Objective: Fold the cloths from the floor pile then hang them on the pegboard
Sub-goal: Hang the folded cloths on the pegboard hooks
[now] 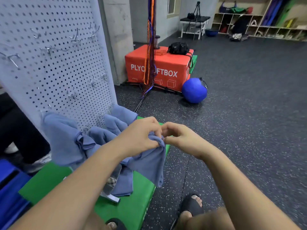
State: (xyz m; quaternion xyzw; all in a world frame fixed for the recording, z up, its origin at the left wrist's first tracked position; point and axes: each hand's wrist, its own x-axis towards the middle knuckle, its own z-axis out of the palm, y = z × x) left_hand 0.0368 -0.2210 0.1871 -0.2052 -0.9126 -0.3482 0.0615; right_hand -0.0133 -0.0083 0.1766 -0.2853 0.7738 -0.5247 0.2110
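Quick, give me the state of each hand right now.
Left hand: grips the blue cloth.
Right hand: pinches the same cloth's top edge.

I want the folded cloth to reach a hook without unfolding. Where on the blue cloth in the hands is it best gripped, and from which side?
Grip the bunched top corner of the blue cloth, from above, where the left hand pinches it and the right hand meets it. The rest hangs straight down from that corner, so a top hold probably keeps the layers together.
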